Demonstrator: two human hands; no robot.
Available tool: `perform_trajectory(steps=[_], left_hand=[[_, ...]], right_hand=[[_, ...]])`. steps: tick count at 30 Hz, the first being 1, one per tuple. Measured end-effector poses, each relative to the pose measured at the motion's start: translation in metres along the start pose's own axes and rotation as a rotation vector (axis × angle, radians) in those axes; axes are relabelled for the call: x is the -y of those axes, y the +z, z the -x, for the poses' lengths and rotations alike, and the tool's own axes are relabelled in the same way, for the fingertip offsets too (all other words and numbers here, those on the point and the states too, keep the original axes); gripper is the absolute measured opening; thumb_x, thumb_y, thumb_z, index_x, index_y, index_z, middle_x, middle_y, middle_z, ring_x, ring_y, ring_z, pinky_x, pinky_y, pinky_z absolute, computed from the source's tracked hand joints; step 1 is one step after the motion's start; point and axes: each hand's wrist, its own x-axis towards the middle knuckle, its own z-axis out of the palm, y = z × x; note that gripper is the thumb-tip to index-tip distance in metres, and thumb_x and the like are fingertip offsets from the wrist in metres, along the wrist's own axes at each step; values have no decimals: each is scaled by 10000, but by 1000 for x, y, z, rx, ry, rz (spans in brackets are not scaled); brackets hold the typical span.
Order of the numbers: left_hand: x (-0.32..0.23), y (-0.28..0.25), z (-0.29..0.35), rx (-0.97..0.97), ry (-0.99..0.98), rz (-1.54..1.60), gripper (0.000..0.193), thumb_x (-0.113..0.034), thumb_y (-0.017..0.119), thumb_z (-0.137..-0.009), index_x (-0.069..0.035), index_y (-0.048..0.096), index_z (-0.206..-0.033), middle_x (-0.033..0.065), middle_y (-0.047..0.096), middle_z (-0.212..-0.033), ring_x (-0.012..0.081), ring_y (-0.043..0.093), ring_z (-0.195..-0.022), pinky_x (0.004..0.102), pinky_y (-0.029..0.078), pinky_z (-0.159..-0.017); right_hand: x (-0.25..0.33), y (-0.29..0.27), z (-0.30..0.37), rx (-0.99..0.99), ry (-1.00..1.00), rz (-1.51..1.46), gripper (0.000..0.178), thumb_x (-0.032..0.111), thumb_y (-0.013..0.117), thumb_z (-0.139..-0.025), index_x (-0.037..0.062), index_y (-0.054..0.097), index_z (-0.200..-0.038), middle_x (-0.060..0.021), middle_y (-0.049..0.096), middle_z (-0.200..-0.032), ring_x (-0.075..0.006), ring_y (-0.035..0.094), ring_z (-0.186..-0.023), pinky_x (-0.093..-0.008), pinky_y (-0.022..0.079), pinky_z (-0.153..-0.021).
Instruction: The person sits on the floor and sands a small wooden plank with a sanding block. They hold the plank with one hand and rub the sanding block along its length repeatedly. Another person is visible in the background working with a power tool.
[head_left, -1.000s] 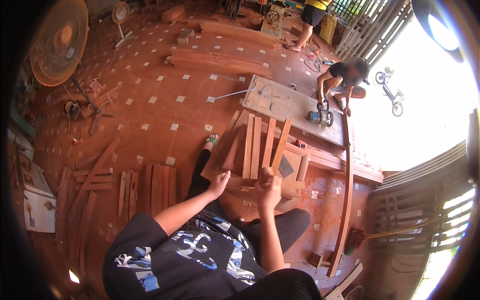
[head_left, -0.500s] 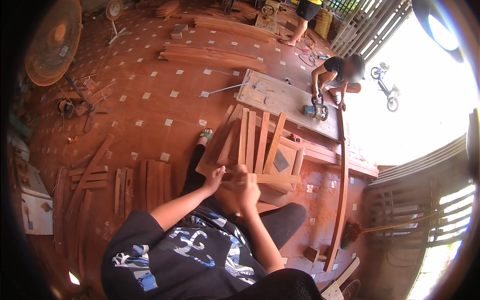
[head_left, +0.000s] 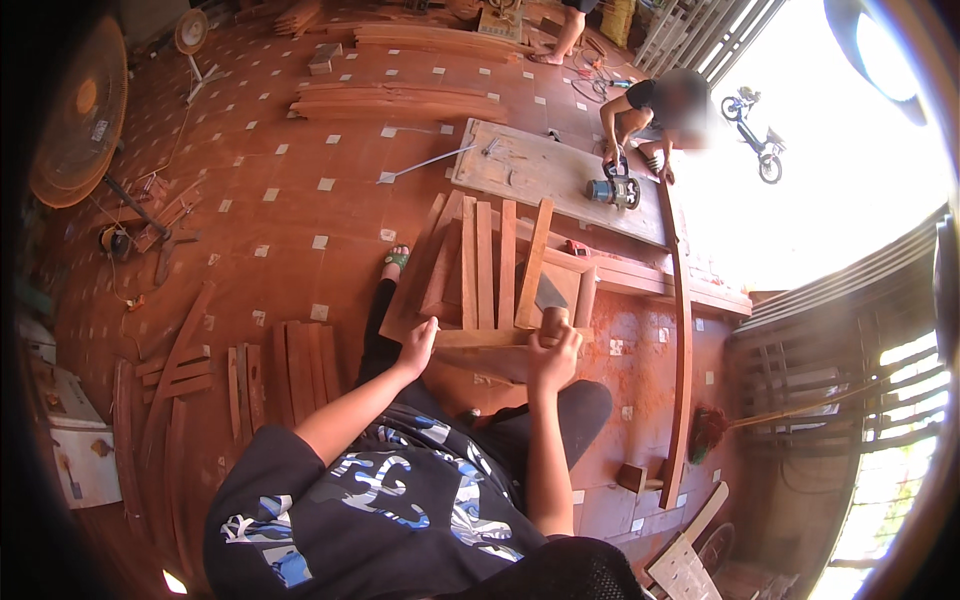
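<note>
A wooden strip (head_left: 480,339) lies crosswise along the near edge of a framed wooden panel (head_left: 582,290) in front of me. My left hand (head_left: 419,346) grips the strip's left end, fingers closed. Toward its right end, my right hand (head_left: 556,358) is closed around a small brown block (head_left: 554,323), which sits against the strip; its underside is hidden. Several narrow wooden strips, among them a lighter one (head_left: 536,262), point away from me on the panel. Beside these, close to my right hand, lies a dark flat piece (head_left: 550,293).
Beyond the panel, a crouching person (head_left: 640,115) holds a blue power tool (head_left: 613,190) on a wide board (head_left: 560,185). A long beam (head_left: 680,350) runs down my right. Wooden pieces (head_left: 300,365) lie left; a fan (head_left: 85,110) stands farther off. A broom (head_left: 710,425) lies right.
My right hand has slid to the right along the strip with the block. My left hand still holds the left end. The whole view has shifted slightly.
</note>
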Motion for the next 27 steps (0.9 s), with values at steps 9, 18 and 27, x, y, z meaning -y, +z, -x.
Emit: perform_trajectory(steps=[9, 18, 27], left_hand=[[0, -2, -3, 77, -136, 134, 490, -462, 380, -1100, -56, 626, -983, -11, 561, -726, 99, 546, -662, 262, 440, -602], [-7, 2, 1, 25, -48, -26, 461, -481, 436, -1084, -87, 600, -908, -37, 516, -734, 67, 510, -648, 266, 440, -587], [-5, 4, 2, -28, -20, -77, 518, -460, 388, -1095, -39, 596, -879, 29, 566, -704, 136, 572, -665, 315, 452, -601]], right_hand=[[100, -8, 65, 480, -454, -191, 461, 349, 797, -789, 91, 624, -1131, -135, 639, -1049, -378, 692, -830, -488, 573, -687], [-17, -6, -12, 62, 210, -132, 521, 302, 797, -764, 88, 566, -1178, -176, 662, -1196, -404, 660, -1073, -503, 533, -857], [42, 10, 43, 238, -258, -105, 473, 284, 815, -755, 112, 592, -1135, -124, 621, -1072, -369, 679, -897, -465, 565, -706]])
